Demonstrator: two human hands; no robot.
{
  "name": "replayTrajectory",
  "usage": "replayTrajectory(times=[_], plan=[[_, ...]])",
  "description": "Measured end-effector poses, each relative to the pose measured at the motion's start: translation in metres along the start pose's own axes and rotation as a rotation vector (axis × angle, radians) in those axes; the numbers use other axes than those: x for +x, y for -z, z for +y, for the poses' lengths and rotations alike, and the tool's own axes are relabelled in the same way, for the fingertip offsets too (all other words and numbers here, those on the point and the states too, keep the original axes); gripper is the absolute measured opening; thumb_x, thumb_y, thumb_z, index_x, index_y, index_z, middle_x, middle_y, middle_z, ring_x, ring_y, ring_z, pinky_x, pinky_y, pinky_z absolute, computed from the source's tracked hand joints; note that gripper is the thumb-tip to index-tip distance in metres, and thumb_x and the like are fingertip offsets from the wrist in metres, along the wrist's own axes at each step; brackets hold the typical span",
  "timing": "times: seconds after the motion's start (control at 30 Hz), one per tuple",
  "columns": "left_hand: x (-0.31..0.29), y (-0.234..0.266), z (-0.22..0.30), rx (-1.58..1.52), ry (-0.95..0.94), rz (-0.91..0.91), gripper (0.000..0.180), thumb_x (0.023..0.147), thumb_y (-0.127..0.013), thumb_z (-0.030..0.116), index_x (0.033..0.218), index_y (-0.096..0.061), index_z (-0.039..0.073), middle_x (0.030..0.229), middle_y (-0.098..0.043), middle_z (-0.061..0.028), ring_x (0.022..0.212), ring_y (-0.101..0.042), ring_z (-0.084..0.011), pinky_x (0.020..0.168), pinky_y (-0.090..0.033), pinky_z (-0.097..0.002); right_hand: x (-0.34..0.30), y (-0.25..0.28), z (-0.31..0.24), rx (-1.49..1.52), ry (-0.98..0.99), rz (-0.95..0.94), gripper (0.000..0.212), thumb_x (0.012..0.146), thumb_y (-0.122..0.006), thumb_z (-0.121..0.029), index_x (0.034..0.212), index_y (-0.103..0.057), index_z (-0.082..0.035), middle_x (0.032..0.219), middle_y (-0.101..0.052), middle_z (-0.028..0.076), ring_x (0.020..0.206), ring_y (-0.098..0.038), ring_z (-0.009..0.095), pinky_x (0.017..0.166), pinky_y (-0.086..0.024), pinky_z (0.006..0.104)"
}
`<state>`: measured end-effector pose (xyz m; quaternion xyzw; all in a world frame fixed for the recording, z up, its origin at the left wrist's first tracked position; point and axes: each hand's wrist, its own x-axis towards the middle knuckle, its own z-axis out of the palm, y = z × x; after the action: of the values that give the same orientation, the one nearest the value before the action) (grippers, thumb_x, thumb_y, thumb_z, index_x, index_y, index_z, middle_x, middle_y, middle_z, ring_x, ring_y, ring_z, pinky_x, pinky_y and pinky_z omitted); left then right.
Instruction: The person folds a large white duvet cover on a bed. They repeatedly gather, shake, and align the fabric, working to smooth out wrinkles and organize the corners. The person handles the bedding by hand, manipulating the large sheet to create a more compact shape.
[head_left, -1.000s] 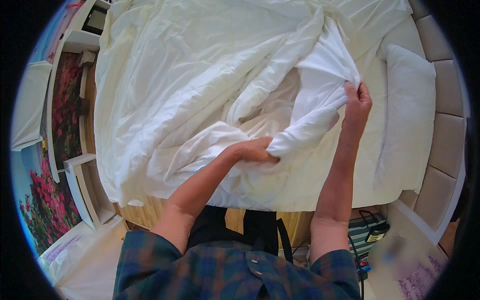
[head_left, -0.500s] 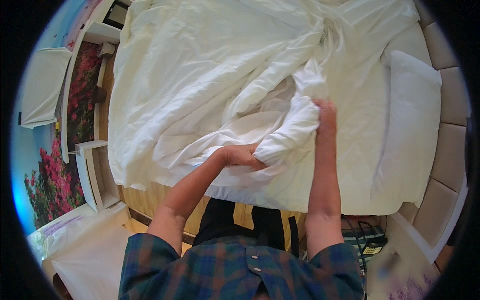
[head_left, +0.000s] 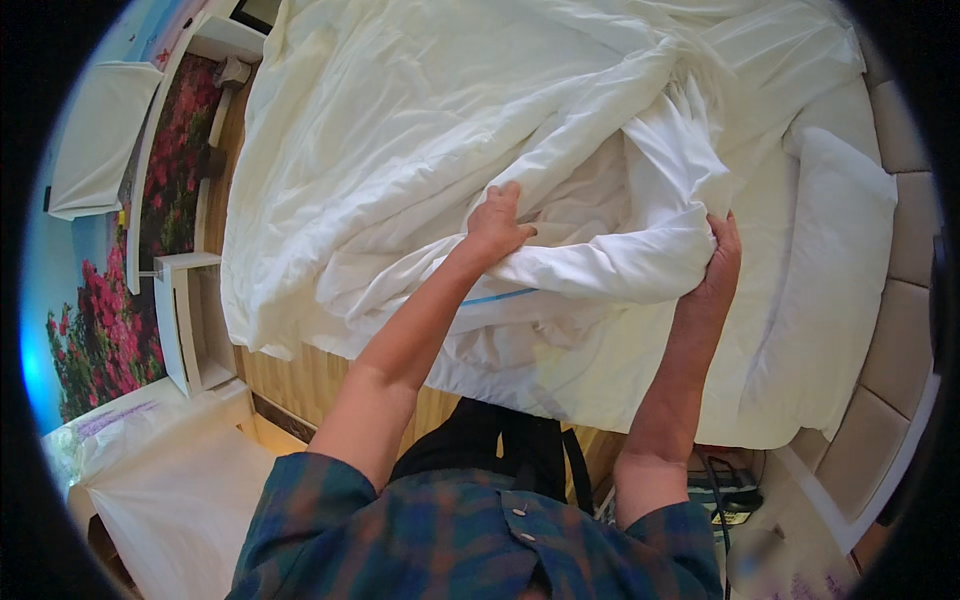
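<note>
A rumpled white duvet cover is spread over the bed, bunched into thick folds toward the near side. My left hand grips a fold near the middle, its thumb pointing right along the cloth. Over to the right, my right hand is closed on the outer end of a thick rolled fold stretched between both hands. Behind that roll the cloth forms a hollow showing a thinner, pinkish-white layer. A narrow blue strip shows just below the roll. Fingertips are partly hidden in the fabric.
A white pillow lies on the right, against a padded beige headboard. The mattress edge runs in front of my legs, above wooden flooring. White shelving stands left; a bag sits below the bed's right corner.
My left hand has moved up and let the cloth spread; my right hand has shifted right and slightly down. The bunched fabric is now opened into a long roll between them, exposing the blue strip.
</note>
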<state>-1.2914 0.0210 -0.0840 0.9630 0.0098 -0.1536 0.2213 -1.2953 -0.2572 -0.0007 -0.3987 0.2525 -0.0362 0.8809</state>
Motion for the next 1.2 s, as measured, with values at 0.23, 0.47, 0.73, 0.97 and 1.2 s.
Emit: replayTrajectory(times=[0.23, 0.47, 0.73, 0.97, 1.2], plan=[[0.032, -0.052, -0.023, 0.165, -0.012, 0.080, 0.069, 0.066, -0.076, 0.032, 0.119, -0.036, 0.010, 0.115, -0.045, -0.0178, 0.098, -0.056, -0.0359, 0.081, -0.048, -0.0457, 0.004, 0.033, 0.036, -0.398, -0.151, -0.013, 0.051, 0.077, -0.068, -0.014, 0.122, -0.048, 0.000, 0.103, -0.061, 0.010, 0.088, -0.062, 0.020, 0.076, -0.052, 0.0318], [0.056, -0.090, -0.060, 0.347, 0.106, 0.229, 0.031, 0.082, -0.058, 0.016, 0.108, -0.042, 0.010, 0.094, -0.053, -0.0166, 0.076, -0.064, -0.0295, 0.063, -0.054, -0.0396, 0.007, 0.032, 0.026, -0.385, -0.161, 0.001, 0.047, 0.075, -0.063, -0.009, 0.119, -0.051, 0.003, 0.100, -0.062, 0.011, 0.082, -0.063, 0.020, 0.074, -0.052, 0.0307], [0.055, -0.054, -0.071, -0.550, 0.042, -0.101, 0.077, 0.075, -0.066, 0.054, 0.128, -0.042, 0.003, 0.121, -0.054, -0.0166, 0.111, -0.052, -0.0317, 0.094, -0.043, -0.0397, 0.009, -0.065, 0.048, -0.199, 0.165, -0.496, 0.067, 0.083, -0.061, -0.007, 0.140, -0.027, 0.000, 0.117, -0.054, 0.017, 0.092, -0.058, 0.017, 0.080, -0.049, 0.0294], [0.022, 0.002, 0.003, -1.735, 0.088, -0.270, 0.083, 0.081, -0.042, 0.070, 0.134, -0.039, 0.006, 0.126, -0.053, -0.0096, 0.113, -0.051, -0.0227, 0.098, -0.041, -0.0389, 0.013, -0.027, 0.130, -0.879, 0.322, -0.646, 0.073, 0.079, -0.065, -0.009, 0.141, -0.028, -0.006, 0.139, -0.038, 0.016, 0.121, -0.045, 0.026, 0.098, -0.040, 0.0375], [0.038, -0.063, 0.023, -0.798, 0.167, -0.410, 0.070, 0.077, -0.070, 0.040, 0.129, -0.042, 0.003, 0.120, -0.052, -0.0075, 0.108, -0.051, -0.0195, 0.093, -0.040, -0.0326, 0.013, 0.095, 0.154, -1.036, 0.249, 0.211, 0.054, 0.075, -0.068, -0.010, 0.122, -0.045, 0.003, 0.111, -0.051, 0.020, 0.100, -0.054, 0.029, 0.082, -0.047, 0.0366]])
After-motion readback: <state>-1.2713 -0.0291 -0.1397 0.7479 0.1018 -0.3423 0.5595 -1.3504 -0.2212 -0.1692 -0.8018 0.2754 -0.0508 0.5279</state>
